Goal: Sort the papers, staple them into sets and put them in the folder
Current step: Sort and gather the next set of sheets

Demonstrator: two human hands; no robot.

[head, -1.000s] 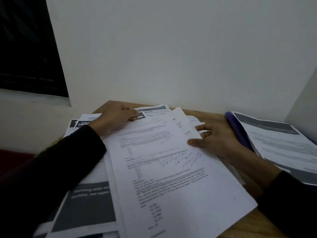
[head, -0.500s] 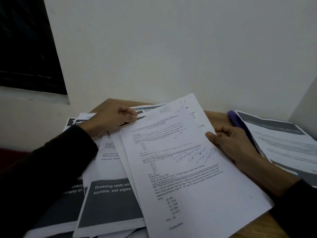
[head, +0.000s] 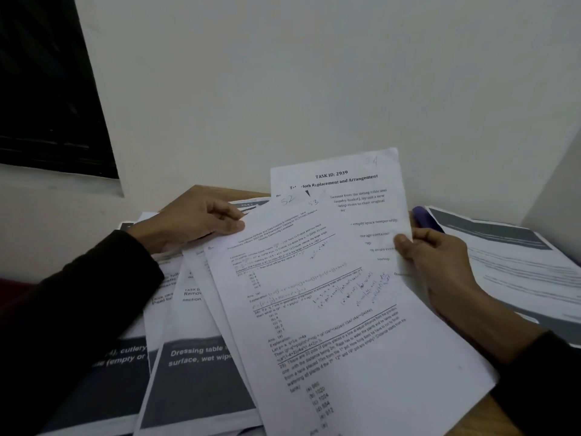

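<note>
A fanned bunch of white printed sheets (head: 330,309) is lifted off the table, the front one covered in maths questions and marked S3. Behind it stands a sheet headed TASK ID: 2939 (head: 355,184). My left hand (head: 191,228) pinches the bunch's top left corner with thumb and fingers. My right hand (head: 440,262) grips the right edge, thumb on the front. More sheets with dark grey bands (head: 195,372) lie spread beneath at the left. A purple folder (head: 424,217) peeks out at the right, under another pile of papers (head: 515,265). No stapler is in view.
The wooden table (head: 204,191) stands in a corner, with white walls right behind it and to the right. A dark window (head: 44,83) fills the upper left. Table wood shows at the bottom right edge (head: 500,416).
Both hands have lifted the white sheets off the pile and tilted them upright, fanning them so the TASK ID sheet shows behind. The grey-banded sheets beneath are now uncovered.
</note>
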